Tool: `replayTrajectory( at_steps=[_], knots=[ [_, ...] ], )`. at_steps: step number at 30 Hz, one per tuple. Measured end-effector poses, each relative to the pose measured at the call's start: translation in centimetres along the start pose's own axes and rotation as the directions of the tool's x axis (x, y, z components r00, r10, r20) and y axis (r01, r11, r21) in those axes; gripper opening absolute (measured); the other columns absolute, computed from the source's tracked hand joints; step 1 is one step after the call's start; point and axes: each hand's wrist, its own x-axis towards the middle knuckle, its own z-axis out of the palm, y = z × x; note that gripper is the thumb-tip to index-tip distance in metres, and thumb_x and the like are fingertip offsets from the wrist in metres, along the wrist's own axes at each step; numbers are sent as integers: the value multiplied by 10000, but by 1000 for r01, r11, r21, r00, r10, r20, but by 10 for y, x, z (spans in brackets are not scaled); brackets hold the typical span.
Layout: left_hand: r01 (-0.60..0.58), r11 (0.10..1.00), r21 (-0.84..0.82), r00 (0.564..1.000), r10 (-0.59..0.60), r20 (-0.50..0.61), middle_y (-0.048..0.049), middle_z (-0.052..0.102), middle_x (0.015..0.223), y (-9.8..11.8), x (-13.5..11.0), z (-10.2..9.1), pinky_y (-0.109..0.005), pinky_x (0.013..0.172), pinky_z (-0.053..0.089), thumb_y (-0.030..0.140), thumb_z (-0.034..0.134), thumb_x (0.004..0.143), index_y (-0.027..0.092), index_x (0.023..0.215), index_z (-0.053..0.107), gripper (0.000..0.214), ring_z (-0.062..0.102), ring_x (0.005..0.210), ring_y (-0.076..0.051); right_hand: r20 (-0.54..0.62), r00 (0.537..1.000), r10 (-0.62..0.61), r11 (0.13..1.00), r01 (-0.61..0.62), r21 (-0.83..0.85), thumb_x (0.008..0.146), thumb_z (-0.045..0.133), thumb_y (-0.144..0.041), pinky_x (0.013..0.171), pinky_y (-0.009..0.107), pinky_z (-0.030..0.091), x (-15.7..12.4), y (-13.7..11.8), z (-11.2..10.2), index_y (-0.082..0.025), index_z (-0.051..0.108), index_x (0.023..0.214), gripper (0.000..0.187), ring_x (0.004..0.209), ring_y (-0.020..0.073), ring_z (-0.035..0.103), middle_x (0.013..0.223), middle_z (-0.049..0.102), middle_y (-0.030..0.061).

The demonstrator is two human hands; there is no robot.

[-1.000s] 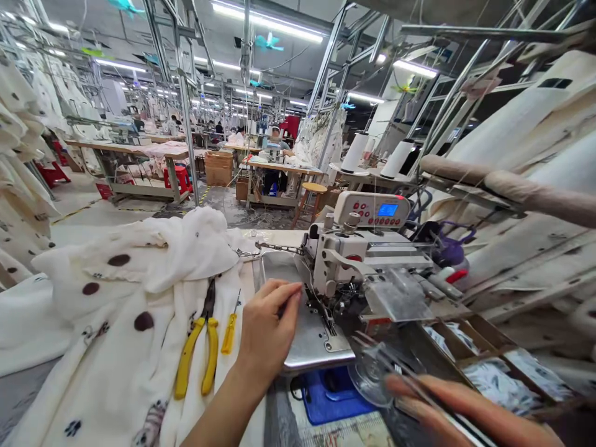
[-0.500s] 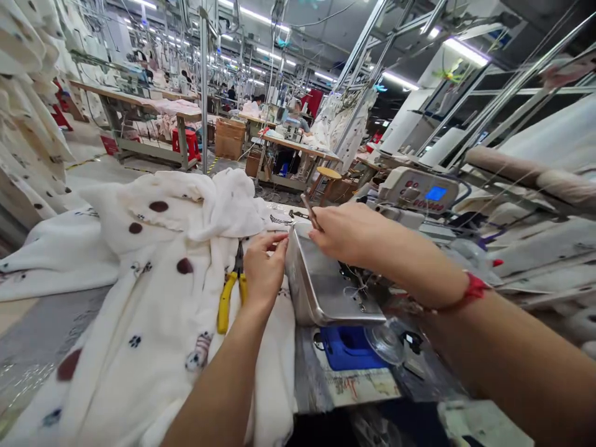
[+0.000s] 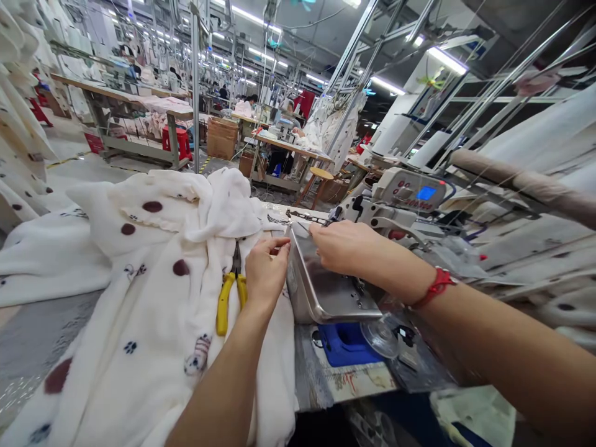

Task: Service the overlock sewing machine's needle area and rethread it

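My left hand [image 3: 265,267] is pinched closed at the far left corner of a shiny metal tray [image 3: 305,298]. Whatever sits between its fingertips is too small to make out. Across the tray, my right hand [image 3: 344,246] is closed round a slim metal tool [image 3: 303,228], whose thin tip points left toward my left fingers. Most of that tool is hidden in the hand. Yellow-handled pliers [image 3: 225,304] lie on the white fleece garment [image 3: 158,323] just left of my left hand. Small dark parts [image 3: 358,288] lie in the tray.
A sewing machine [image 3: 405,192] with a lit panel stands behind my right hand. A blue plastic piece [image 3: 347,344] and a clear round disc [image 3: 379,338] lie in front of the tray. A metal post [image 3: 195,93] rises beyond the garment. Worktables and people are farther back.
My right hand has turned and lowered, and its tool now points left toward my left fingertips instead of sticking up. My left hand stays pinched by the tray corner. The view has shifted slightly.
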Motion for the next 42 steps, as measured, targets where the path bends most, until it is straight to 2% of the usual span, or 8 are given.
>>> replayTrajectory(
  at_steps=[8, 21, 28, 35, 42],
  knots=[
    [-2, 1000, 30, 1000, 2, 18, 4, 736, 853, 1, -2, 1, -260, 713, 448, 172, 666, 825, 235, 890, 782, 148, 631, 711, -122, 6, 999, -48, 999, 48, -17, 888, 488, -107, 717, 332, 531, -6, -4, -4, -110, 638, 1099, 260, 946, 296, 713, 966, 731, 185],
    [-2, 999, 32, 999, 1, 41, 0, 748, 910, -4, 0, 2, -276, 750, 454, 217, 655, 831, 244, 924, 776, 156, 634, 747, -138, 16, 998, -62, 998, 62, -24, 888, 500, -86, 717, 323, 540, -11, -4, -8, -95, 650, 1085, 248, 927, 286, 718, 957, 732, 190],
    [8, 999, 31, 999, -9, 47, -5, 752, 923, -4, 0, 2, -282, 758, 465, 208, 650, 829, 246, 925, 775, 162, 646, 769, -147, -18, 997, -72, 997, 72, -30, 879, 506, -92, 697, 333, 540, -7, -3, -1, -88, 648, 1072, 240, 908, 296, 723, 936, 731, 199],
    [-12, 1000, 20, 999, 11, 51, -9, 759, 907, -6, 1, 2, -279, 754, 468, 209, 650, 827, 231, 922, 769, 154, 647, 763, -148, -77, 988, -134, 991, 132, -35, 873, 494, -109, 654, 313, 515, -15, -4, 5, -110, 611, 1124, 277, 851, 284, 725, 839, 728, 148],
    [-17, 1000, 25, 999, 16, 42, -16, 760, 905, -9, 1, 3, -281, 755, 476, 216, 655, 826, 237, 920, 772, 152, 654, 754, -152, -75, 989, -127, 991, 123, -55, 868, 497, -100, 639, 295, 504, -14, -2, 8, -108, 621, 1098, 262, 852, 278, 726, 843, 727, 161]
  ],
)
